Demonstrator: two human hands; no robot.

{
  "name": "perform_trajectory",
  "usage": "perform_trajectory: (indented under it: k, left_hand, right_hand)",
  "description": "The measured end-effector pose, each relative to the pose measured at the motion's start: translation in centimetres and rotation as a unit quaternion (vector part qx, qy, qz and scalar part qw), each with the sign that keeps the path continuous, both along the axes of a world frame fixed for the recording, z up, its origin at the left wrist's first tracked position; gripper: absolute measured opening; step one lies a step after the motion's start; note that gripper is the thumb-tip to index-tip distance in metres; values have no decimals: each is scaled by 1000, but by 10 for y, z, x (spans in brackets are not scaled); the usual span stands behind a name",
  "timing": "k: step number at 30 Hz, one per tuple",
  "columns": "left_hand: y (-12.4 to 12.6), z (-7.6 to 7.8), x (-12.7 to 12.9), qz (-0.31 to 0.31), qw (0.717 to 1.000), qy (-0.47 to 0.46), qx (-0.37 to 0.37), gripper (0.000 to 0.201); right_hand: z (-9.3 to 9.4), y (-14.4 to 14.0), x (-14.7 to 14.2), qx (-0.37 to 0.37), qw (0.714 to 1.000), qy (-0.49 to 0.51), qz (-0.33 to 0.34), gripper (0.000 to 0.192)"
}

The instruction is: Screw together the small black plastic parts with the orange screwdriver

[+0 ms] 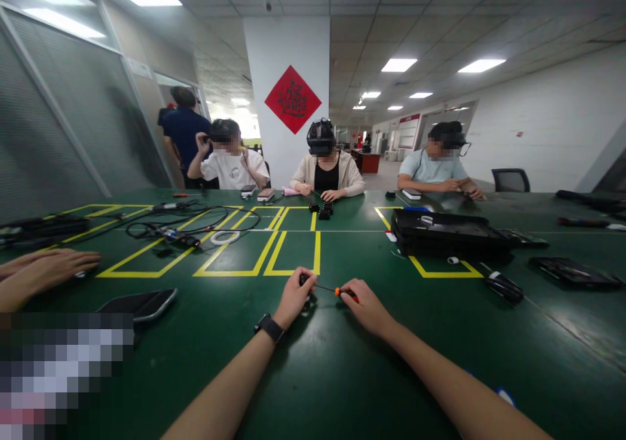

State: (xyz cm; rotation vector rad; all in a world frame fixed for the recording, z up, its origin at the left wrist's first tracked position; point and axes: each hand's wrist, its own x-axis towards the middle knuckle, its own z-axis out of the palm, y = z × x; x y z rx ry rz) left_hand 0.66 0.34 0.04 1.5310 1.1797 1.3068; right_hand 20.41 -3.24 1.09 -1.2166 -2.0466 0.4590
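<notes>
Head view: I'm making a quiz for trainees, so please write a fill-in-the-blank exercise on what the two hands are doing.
1. The right hand holds a slim screwdriver with an ____ handle.
2. The left hand pinches a small ____ part.
3. The left wrist wears a black ____.
4. Both hands rest on the ____ table.

Missing: orange; black; watch; green

Bare green table (342, 368) is lying open around the left hand (295, 298) and right hand (366, 308). A phone (139, 304) is blocking the left; a black tool (502, 287) and a black case (447, 233) are crowding the right.
</notes>
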Motion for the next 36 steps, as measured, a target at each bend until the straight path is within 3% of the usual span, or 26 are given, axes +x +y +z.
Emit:
perform_trajectory:
  k: [3, 9, 16, 20, 25, 36]
  left_hand:
    - [-1, 1, 1, 0, 1000, -2, -5, 25]
    - [-1, 1, 1, 9, 1000, -2, -5, 26]
    - [-1, 1, 0, 2, 1000, -2, -7, 25]
    - [-1, 0, 0, 4, 1000, 4, 3, 25]
    - [0, -1, 1, 9, 1000, 2, 3, 26]
    - [-4, 5, 2, 4, 1000, -5, -8, 26]
  right_hand:
    - [-1, 1, 0, 4, 1000, -8, 6, 22]
    - [0, -1, 1, -1, 1000, 3, -2, 14]
    - [3, -2, 0, -12, 1000, 14, -2, 17]
    - [2, 0, 0, 0, 1000, 19, 6, 25]
    - [3, -1, 1, 3, 1000, 23, 4, 14]
    - [1, -2, 1, -20, 999, 22, -11, 16]
